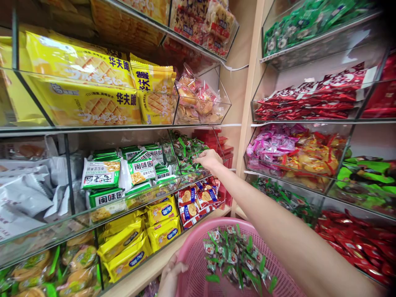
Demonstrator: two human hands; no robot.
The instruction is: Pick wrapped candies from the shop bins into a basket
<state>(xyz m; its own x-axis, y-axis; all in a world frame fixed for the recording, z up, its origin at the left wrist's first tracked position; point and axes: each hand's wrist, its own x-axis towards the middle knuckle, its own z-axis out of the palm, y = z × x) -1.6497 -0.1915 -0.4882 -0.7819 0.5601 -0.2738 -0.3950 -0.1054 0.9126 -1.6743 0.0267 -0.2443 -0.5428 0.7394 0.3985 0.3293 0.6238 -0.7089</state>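
Observation:
My right hand (208, 159) reaches into a clear shelf bin (213, 163) of small green-wrapped sweets (185, 150), fingers curled down onto them; what they grip is hidden. My left hand (170, 277) holds the rim of a pink plastic basket (198, 251) at the bottom of the view. A pile of the same green-wrapped sweets (235, 255) lies in the basket.
Clear bins line the shelves: yellow waffle packs (83, 88), green-and-white biscuit packs (123, 171), white packs (24, 194), yellow packs (139, 235), red-and-blue packs (198, 200). On the right unit are red sweets (315, 97), pink and orange sweets (293, 150) and green packs (368, 173).

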